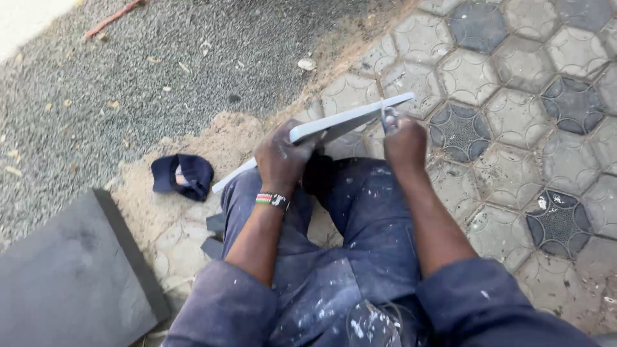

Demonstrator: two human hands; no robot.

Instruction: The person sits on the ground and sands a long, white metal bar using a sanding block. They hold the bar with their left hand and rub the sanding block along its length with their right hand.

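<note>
**Grey board held across the knees, a small tool at its edge**

The grey board (334,125), a long flat strip with a pale face, lay tilted over the person's lap, one end low near the left knee and the other raised over the paving. Everything below is placed by that board.

Well to its left, a dark grey slab (71,276) rested flat on the ground. Nearer, just left of the board's lower end, a dark blue cap (183,175) lay upside down on sandy soil.

At the board's middle, the left hand (281,157) was clenched around it, thumb on the pale face and fingers wrapped beneath; a striped beaded wristband (272,200) sat on that wrist. Below the board, paint-spattered blue trousers (360,218) covered both legs.

At the board's raised right end, the right hand (403,142) was closed tight on a small thin tool (385,115), its tip touching the board's near edge. What kind of tool could not be told. Right of the board lay hexagonal paving (533,128).
</note>
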